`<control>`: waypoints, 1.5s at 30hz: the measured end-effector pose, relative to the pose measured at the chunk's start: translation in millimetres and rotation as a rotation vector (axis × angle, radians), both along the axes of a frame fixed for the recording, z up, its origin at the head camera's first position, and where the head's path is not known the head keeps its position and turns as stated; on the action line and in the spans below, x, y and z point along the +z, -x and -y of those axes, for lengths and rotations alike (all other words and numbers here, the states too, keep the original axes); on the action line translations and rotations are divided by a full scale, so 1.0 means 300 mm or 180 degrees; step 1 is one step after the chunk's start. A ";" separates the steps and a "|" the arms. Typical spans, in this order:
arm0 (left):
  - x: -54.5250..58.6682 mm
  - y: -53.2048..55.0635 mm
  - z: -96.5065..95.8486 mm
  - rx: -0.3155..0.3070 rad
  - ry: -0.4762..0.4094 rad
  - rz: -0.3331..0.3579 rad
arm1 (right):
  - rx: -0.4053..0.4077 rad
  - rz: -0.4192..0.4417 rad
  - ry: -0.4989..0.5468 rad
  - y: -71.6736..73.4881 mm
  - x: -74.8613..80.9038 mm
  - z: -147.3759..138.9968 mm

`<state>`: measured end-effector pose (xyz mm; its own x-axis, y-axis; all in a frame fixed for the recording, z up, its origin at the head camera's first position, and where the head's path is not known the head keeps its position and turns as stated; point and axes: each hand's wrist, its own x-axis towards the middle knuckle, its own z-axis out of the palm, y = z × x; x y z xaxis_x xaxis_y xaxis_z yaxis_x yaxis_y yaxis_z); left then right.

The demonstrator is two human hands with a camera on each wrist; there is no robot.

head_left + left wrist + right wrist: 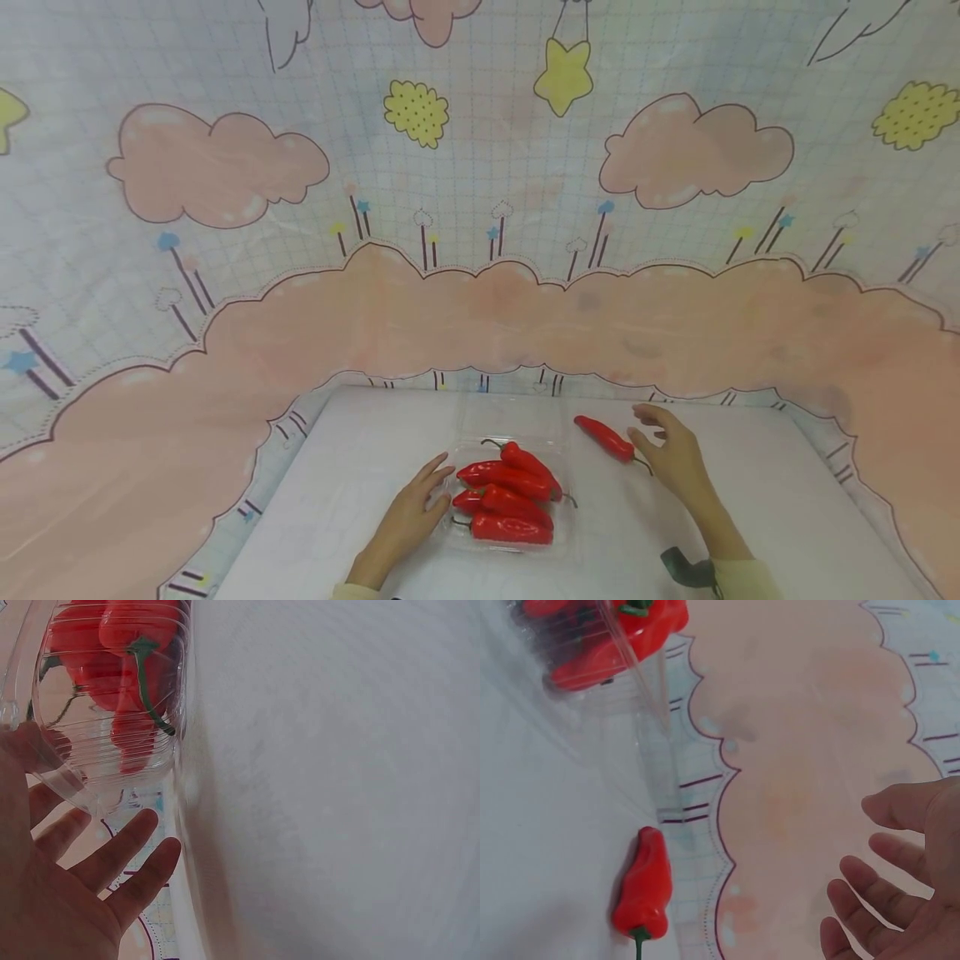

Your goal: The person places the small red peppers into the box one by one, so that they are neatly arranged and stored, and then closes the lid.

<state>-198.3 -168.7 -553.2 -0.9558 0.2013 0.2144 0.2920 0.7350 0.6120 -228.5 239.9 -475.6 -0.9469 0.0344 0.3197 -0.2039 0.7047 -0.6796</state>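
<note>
Several red peppers with green stems lie in a clear plastic box, its lid folded back behind it. My left hand is at the box's left side, fingers spread and thumb right at the plastic wall. One more red pepper lies on the table to the right of the box, its stem pointing toward my right hand. That hand hovers just right of this loose pepper, fingers loosely bent and apart, with nothing in them.
A white table carries everything. Behind and around it hangs a cloth printed with pink clouds and stars. A dark strap is at the right wrist, by the pale sleeve.
</note>
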 end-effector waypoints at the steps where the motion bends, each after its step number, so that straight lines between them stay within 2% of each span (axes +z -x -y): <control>1: 0.000 -0.001 0.001 -0.0008 -0.0005 -0.0007 | -0.0005 0.0005 -0.0002 0.002 -0.005 -0.003; 5: -0.001 -0.003 0.003 -0.0043 -0.0016 -0.0047 | -0.0030 0.0046 0.0015 0.011 -0.022 -0.010; 31: -0.006 -0.002 0.005 -0.0082 -0.0033 -0.0109 | -0.0266 0.0758 0.0145 0.091 -0.163 -0.034; 39: -0.008 -0.001 0.005 -0.0053 0.0003 -0.0080 | -0.0208 0.0882 0.0170 0.119 -0.195 -0.039; 45: -0.010 0.000 0.003 -0.0034 0.0000 -0.0063 | -0.0212 0.1121 0.0191 0.135 -0.212 -0.045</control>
